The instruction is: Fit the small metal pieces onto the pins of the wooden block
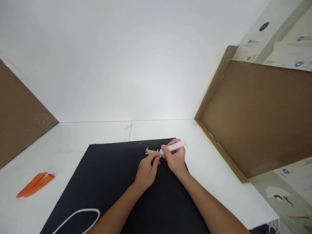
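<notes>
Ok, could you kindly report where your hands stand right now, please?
Left grip pinching tan metal-ended piece; right grip holding pink stick beside it; black mat beneath.

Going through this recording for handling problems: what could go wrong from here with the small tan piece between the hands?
The tan piece with metal ends is gripped at one end by the left hand, so it might slip. The pale pink tool in the right hand sits close by and could knock it. Small dark bits could vanish against the black mat.
</notes>
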Motion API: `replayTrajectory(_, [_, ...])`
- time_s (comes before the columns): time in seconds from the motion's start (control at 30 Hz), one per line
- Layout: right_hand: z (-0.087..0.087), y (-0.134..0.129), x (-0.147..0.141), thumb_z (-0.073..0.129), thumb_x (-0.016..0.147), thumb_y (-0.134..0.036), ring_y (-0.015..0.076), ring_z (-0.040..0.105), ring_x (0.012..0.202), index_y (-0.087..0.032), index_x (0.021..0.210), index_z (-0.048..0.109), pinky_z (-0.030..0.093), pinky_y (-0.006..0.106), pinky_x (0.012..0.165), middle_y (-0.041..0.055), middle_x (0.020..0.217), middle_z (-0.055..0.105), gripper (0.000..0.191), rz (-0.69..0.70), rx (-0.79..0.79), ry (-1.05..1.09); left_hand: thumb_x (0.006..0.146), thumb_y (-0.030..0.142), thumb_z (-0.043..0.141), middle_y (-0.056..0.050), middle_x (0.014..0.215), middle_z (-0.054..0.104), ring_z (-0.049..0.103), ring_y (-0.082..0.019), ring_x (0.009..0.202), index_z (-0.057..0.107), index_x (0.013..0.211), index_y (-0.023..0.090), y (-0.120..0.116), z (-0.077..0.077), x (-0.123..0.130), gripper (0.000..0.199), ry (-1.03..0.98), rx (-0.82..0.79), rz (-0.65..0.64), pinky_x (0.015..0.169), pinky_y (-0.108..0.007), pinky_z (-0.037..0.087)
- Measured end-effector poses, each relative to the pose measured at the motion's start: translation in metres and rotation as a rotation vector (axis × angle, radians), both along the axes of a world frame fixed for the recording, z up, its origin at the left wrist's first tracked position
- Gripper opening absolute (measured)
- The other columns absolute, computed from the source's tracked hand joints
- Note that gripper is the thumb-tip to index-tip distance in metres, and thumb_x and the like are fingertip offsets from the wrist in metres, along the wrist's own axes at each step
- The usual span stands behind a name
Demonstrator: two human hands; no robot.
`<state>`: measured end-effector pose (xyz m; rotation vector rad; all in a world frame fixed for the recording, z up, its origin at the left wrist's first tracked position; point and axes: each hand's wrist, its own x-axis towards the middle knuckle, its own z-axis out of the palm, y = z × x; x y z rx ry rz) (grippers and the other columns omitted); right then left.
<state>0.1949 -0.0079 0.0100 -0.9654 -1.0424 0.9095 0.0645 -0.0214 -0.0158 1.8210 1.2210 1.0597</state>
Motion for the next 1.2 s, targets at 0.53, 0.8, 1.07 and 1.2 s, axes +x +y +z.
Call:
replayTrajectory(0.53, [-0.0023,0.0002,-0.0001,0.073,0.079,-0.029,0.0103,0.052,0.045,-0.025,0.087,0.042,0.043,0.023,0.045,-0.0076,0.062,0.058,0.032,0.024,0.012,0.013,0.094,0.027,0.043,0.0,0.075,0.066,0.059,-0.015,0.067,0.062,0.088,0.02,-0.0001,-0.0006,-0.0007,0.021,0.026,0.013,-0.011,0.065,-0.024,0.04])
replayTrajectory(0.8, [-0.0044,0.0001,-0.0012,0.073,0.079,-0.028,0.01,0.052,0.045,-0.024,0.087,0.042,0.045,0.024,0.046,-0.0076,0.062,0.057,0.033,0.03,0.02,0.018,0.095,0.027,0.043,0.0,0.076,0.068,0.06,-0.016,0.068,0.065,0.096,0.021,-0.0004,-0.0003,-0.0003,0.023,0.066,0.019,-0.031,0.065,-0.025,0.04])
replayTrajectory(1.07, [-0.0028,0.0002,-0.001,0.074,0.079,-0.028,0.0098,0.051,0.044,-0.024,0.086,0.042,0.044,0.023,0.045,-0.0073,0.061,0.058,0.033,0.034,0.026,0.04,0.095,0.027,0.044,0.0,0.077,0.069,0.062,-0.017,0.07,0.066,0.098,0.023,-0.0005,-0.0029,-0.0008,0.022,0.086,0.023,-0.032,0.067,-0.025,0.041])
replayTrajectory(1.2, [-0.004,0.0002,-0.0009,0.073,0.079,-0.028,0.01,0.051,0.044,-0.024,0.086,0.042,0.043,0.023,0.044,-0.007,0.062,0.058,0.033,0.041,0.029,0.045,0.095,0.027,0.044,0.0,0.078,0.069,0.061,-0.017,0.07,0.066,0.099,0.023,-0.0007,-0.0034,-0.0008,0.022,0.081,0.026,-0.035,0.068,-0.025,0.041])
